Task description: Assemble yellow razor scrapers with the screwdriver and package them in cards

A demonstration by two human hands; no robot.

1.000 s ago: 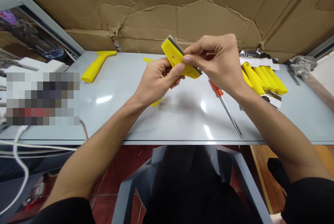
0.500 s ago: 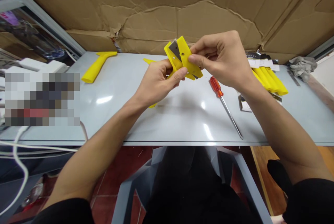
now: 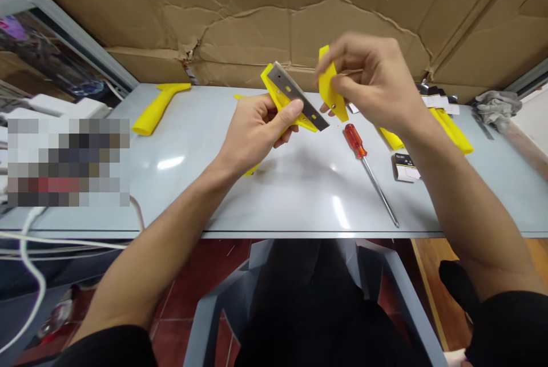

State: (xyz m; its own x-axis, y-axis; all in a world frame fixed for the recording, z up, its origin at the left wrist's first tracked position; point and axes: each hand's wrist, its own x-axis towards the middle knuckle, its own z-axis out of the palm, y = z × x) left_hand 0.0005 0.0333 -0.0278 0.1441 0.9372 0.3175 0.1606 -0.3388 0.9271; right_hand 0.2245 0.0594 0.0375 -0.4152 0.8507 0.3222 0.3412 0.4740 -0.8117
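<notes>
My left hand point(image 3: 259, 133) is closed round a yellow scraper point(image 3: 268, 77), held above the table, its handle mostly hidden by the hand. A flat metal blade point(image 3: 291, 90) with small holes lies on the scraper's head, and my left thumb presses on it. To the right, my right hand point(image 3: 368, 79), slightly blurred, pinches a yellow cover plate point(image 3: 330, 90) with a screw hole near its lower end. The plate is apart from the blade. Below my right hand lies a screwdriver point(image 3: 354, 141) with a red handle, its shaft pointing toward the front edge.
Another yellow scraper handle point(image 3: 156, 110) lies on the table point(image 3: 299, 201) at the left. Yellow handles point(image 3: 454, 130) and a small black-and-white blade packet point(image 3: 405, 167) are at the right, near a grey cloth point(image 3: 496, 111). Cardboard point(image 3: 308, 24) stands behind; white cables point(image 3: 64, 241) cross the left.
My right hand has lifted the yellow cover plate off the scraper head and moved it right, uncovering the blade. My left hand still holds the scraper, with its thumb now on the blade.
</notes>
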